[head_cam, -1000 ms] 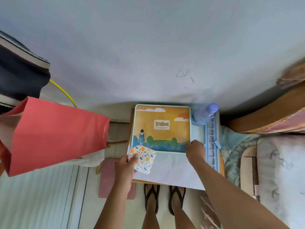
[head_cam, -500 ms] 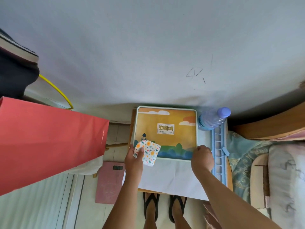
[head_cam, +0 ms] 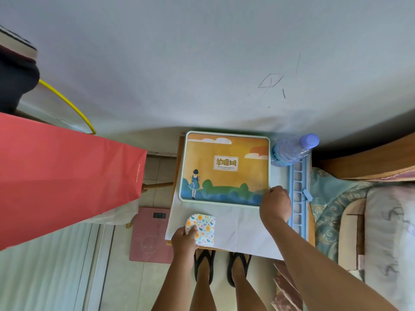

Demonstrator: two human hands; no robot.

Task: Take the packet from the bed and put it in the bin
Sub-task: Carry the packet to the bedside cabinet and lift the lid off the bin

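Packet (head_cam: 202, 228) in our left hand (head_cam: 185, 240) sat lower than it had half a second before: then it was raised against the lower left corner of the illustrated box (head_cam: 224, 169), and now it hovered over the white sheet (head_cam: 238, 227) near the front edge of the desk (head_cam: 311, 241). Our left grip was closed on the packet's lower left side, thumb on top of the floral wrapper, the rest of it fanning up and to the right. Our right hand (head_cam: 275, 204) had barely shifted; its fingers were curled shut at the lower right corner of the box, though we could not tell whether they truly gripped the rim or only pressed against it. A blue slotted tray (head_cam: 299, 187) lay just beside that hand, and a water bottle (head_cam: 292, 150) lay tilted at the tray's far end. A red paper bag (head_cam: 67, 176) filled the left of the view, with a pink scale (head_cam: 150, 234) on the floor between it and the desk. Bedding (head_cam: 336, 209) showed at the right. Our 2 sandalled feet stood below the desk edge. No bin was identifiable from where we looked.
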